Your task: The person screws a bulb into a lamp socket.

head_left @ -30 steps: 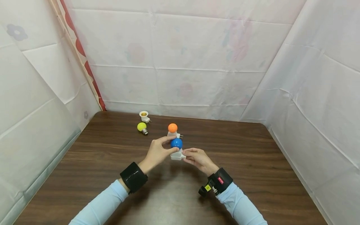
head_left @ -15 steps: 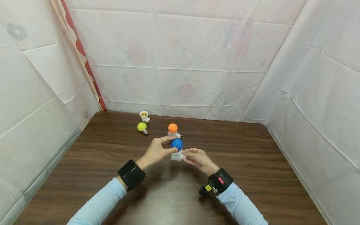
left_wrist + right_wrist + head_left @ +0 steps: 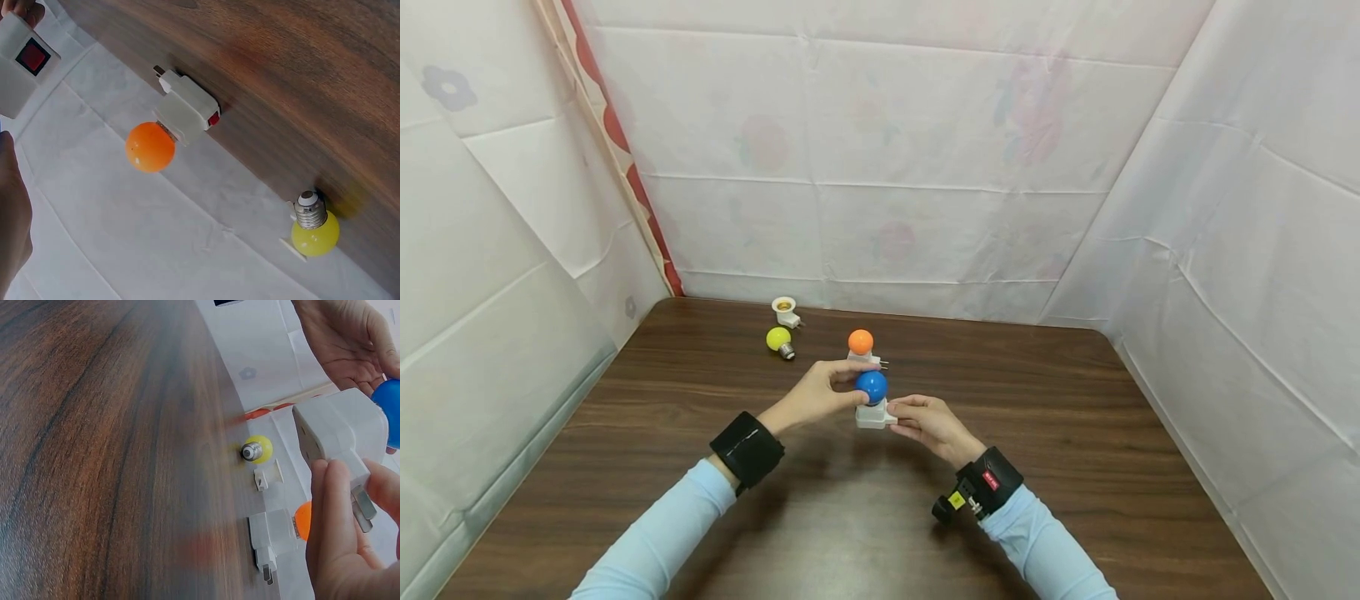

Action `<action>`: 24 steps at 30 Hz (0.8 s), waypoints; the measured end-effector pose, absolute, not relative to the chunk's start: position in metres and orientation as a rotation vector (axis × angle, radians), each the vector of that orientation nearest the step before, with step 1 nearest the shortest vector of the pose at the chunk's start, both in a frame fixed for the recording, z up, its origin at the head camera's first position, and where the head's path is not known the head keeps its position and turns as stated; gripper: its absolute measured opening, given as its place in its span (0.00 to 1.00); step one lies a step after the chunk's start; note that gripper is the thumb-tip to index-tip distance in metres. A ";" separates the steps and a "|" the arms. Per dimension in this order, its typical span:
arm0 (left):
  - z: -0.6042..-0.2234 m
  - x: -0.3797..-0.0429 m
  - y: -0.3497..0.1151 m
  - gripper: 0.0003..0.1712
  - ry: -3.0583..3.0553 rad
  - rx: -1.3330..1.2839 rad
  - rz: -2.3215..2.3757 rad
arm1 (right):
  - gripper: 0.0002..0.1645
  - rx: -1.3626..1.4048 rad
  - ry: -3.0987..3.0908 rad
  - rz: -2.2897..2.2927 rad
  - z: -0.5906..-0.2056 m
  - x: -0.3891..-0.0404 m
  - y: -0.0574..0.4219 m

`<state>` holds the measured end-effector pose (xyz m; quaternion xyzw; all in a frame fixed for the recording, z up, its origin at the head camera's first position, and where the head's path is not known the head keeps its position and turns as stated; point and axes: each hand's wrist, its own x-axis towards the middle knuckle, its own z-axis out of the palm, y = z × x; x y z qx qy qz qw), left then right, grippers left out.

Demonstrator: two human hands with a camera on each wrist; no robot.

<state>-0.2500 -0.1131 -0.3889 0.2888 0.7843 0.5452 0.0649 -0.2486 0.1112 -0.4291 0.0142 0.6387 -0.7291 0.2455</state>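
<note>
A blue round bulb (image 3: 872,386) sits at the top of a white plug-in lamp socket (image 3: 871,417), upright above the table. My left hand (image 3: 816,395) pinches the bulb between thumb and fingers. Lower down, my right hand (image 3: 934,428) grips the socket's plug end; the right wrist view shows fingers and thumb (image 3: 382,487) on either side of it, with metal prongs (image 3: 363,509) sticking out. A red switch (image 3: 33,57) on this socket shows in the left wrist view, where the bulb is nearly all out of frame.
Just behind the hands stands another white socket (image 3: 187,107) bearing an orange bulb (image 3: 861,342). Farther left, a yellow-green bulb (image 3: 778,339) lies loose in front of an unfilled white socket (image 3: 785,311). White sheeting (image 3: 925,233) encloses the dark wooden table (image 3: 1037,392).
My left wrist and forearm have swung slightly left and up, and the left fingers have shifted a little on the blue bulb. The right hand has stayed almost still with the socket.
</note>
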 end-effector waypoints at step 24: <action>-0.386 -0.234 -0.090 0.31 2.874 0.619 1.614 | 0.21 0.085 1.778 -1.990 -0.428 -0.255 0.111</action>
